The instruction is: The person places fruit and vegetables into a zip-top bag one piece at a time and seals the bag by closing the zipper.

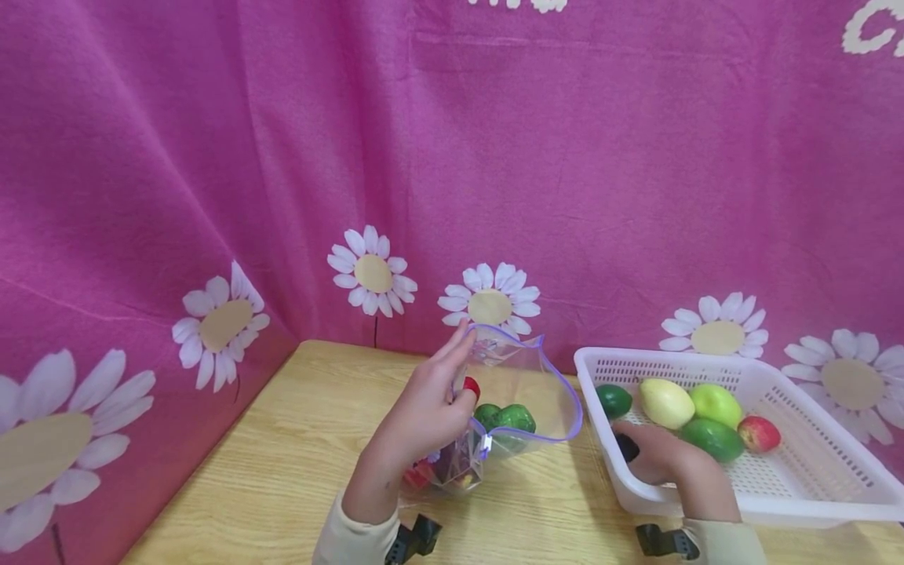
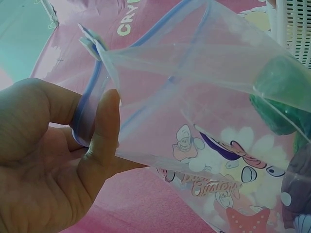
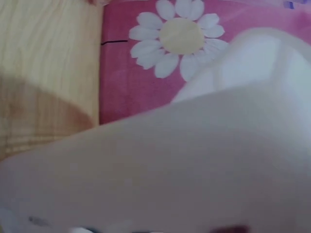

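Note:
My left hand [image 1: 431, 412] pinches the purple-edged rim of a clear zip bag [image 1: 554, 392] between thumb and fingers. The bag's mouth is spread wide. In the left wrist view, the thumb of the left hand [image 2: 53, 150] lies over the blue-looking zip edge, and the bag [image 2: 150, 87] has cartoon prints. Inside are bumpy green pieces [image 1: 515, 418], a red piece [image 1: 472, 387] and a dark purple piece [image 2: 296, 194]. My right hand [image 1: 657, 455] reaches into a white basket [image 1: 812, 502] and grips a dark rounded thing [image 1: 626, 447], partly hidden.
The basket also holds a dark green fruit [image 1: 613, 401], a yellow fruit [image 1: 666, 403], a light green fruit [image 1: 716, 406], a larger green fruit [image 1: 712, 439] and a red fruit [image 1: 759, 434]. A pink daisy-print cloth [image 1: 600, 196] hangs behind the wooden table [image 1: 282, 455].

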